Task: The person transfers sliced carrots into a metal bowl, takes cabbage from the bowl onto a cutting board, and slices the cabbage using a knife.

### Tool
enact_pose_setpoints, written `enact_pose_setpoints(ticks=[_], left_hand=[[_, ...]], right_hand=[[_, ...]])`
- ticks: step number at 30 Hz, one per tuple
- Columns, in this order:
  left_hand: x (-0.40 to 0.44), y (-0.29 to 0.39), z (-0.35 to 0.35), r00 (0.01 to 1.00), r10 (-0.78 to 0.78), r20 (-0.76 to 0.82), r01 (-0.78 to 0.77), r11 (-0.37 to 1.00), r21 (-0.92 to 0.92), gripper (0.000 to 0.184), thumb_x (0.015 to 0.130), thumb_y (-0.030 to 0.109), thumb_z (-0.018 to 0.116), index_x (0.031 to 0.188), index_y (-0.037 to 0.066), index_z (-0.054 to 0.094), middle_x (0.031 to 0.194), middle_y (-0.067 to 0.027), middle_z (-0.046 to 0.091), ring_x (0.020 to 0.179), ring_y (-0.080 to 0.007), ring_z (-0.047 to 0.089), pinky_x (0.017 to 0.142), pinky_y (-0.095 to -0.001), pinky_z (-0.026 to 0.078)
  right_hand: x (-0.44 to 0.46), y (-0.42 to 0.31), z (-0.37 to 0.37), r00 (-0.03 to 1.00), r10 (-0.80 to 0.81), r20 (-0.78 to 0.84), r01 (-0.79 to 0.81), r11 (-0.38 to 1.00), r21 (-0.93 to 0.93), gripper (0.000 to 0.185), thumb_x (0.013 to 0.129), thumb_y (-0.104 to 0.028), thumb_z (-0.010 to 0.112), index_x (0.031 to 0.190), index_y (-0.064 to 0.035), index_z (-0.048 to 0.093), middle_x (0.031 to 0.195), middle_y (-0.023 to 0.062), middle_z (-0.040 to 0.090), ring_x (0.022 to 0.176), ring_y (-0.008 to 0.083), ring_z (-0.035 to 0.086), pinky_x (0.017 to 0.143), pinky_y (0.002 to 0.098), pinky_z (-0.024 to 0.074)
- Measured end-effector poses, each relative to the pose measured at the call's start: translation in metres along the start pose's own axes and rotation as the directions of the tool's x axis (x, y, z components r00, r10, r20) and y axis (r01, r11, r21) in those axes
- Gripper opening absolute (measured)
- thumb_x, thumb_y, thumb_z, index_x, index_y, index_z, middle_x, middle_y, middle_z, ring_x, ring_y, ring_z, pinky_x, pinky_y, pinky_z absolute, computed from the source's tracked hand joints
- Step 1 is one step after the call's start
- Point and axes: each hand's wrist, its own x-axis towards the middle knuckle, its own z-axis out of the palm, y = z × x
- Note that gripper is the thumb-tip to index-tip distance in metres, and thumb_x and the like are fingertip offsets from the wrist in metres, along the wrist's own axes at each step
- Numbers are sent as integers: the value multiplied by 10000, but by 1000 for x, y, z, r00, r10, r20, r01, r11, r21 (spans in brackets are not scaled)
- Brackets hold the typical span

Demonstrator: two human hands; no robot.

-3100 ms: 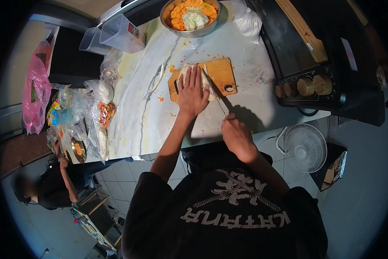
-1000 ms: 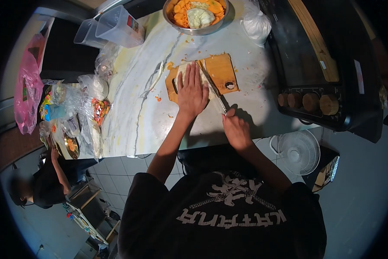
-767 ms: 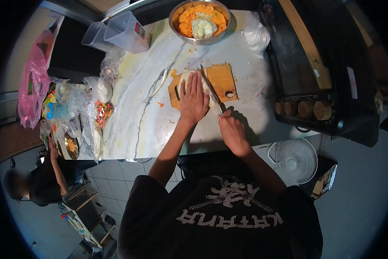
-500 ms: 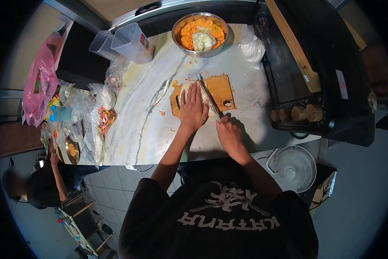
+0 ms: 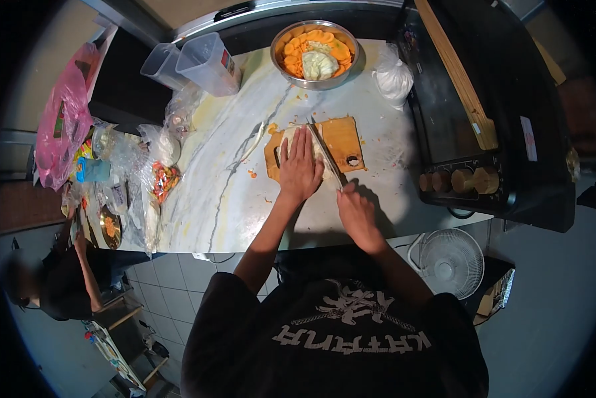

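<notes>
My left hand lies flat, fingers stretched out, on a pale, flat piece of food and covers much of it. Under the food is a wooden cutting board with a hole near its right corner. My right hand is closed round the handle of a knife. The blade runs up and to the left along the right edge of the food, beside my left fingertips. Orange scraps and a pale strip lie on the marble counter around the board.
A metal bowl holds orange slices and a pale green chunk. Nearby are a tied white bag, clear plastic containers and a black oven. Bagged food lies at left, where a co-worker stands. A fan is below right.
The camera view has shifted, so the counter appears lower. My left hand stays on the food. The knife in my right hand has changed its angle slightly against the food's edge.
</notes>
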Motion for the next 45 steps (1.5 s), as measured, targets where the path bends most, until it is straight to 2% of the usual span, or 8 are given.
enact_pose_setpoints(ticks=[2,7,13,17,22,28,34,45], left_hand=[[-1,1,2,1000,-3,5,3,1000,4,678,942,302,437,1483,-80,291,1576,-209,284,1485,-305,236,1203,-505,129],[0,-1,2,1000,-4,13,4,1000,-21,679,937,299,446,1477,-86,298,1571,-212,291,1484,-311,236,1203,-508,131],[2,1,0,1000,-19,17,19,1000,-11,686,934,303,446,1472,-95,298,1579,-215,272,1483,-317,235,1201,-506,134],[2,2,-2,999,-44,32,45,998,-32,707,931,309,439,1486,-93,267,1585,-210,260,1490,-310,220,1206,-500,125],[2,2,-6,997,-57,44,61,995,-78,719,933,309,432,1502,-85,238,1583,-206,265,1497,-306,200,1210,-494,117],[3,0,-2,996,-38,86,41,998,-36,726,926,315,446,1497,-86,244,1591,-205,248,1495,-309,204,1207,-504,119],[3,0,-5,999,-18,46,21,998,-59,711,924,302,463,1493,-77,266,1587,-206,259,1487,-312,227,1206,-502,123],[1,-4,-2,1000,1,20,1,996,-85,703,929,308,455,1486,-81,273,1575,-217,276,1481,-326,237,1203,-507,135]], right_hand=[[-17,1,-6,998,31,-53,-36,994,-102,306,1006,-283,512,953,15,560,645,133,678,619,298,710,540,396,578],[17,3,-5,996,-62,-64,58,996,-64,308,1012,-291,505,919,0,541,643,135,676,616,298,708,525,384,573],[30,10,-15,999,-5,37,6,1000,-21,311,1016,-303,486,944,-3,518,690,204,678,687,388,701,606,481,566],[38,16,-12,999,-32,13,32,999,-1,304,1002,-311,521,946,-12,517,668,197,662,640,390,678,569,484,546],[50,14,-25,990,36,139,-36,999,1,326,1015,-324,485,1023,2,503,749,214,689,744,414,694,646,508,553],[45,17,-23,996,73,44,-73,997,11,326,1000,-319,517,1049,4,521,769,222,681,737,418,686,638,515,548],[57,20,-37,983,85,162,-108,985,134,318,1003,-314,514,1004,3,539,779,243,674,732,435,676,644,529,534],[65,34,-35,994,-8,105,-4,994,110,343,995,-336,512,1005,6,544,780,251,672,791,463,658,701,557,510]])
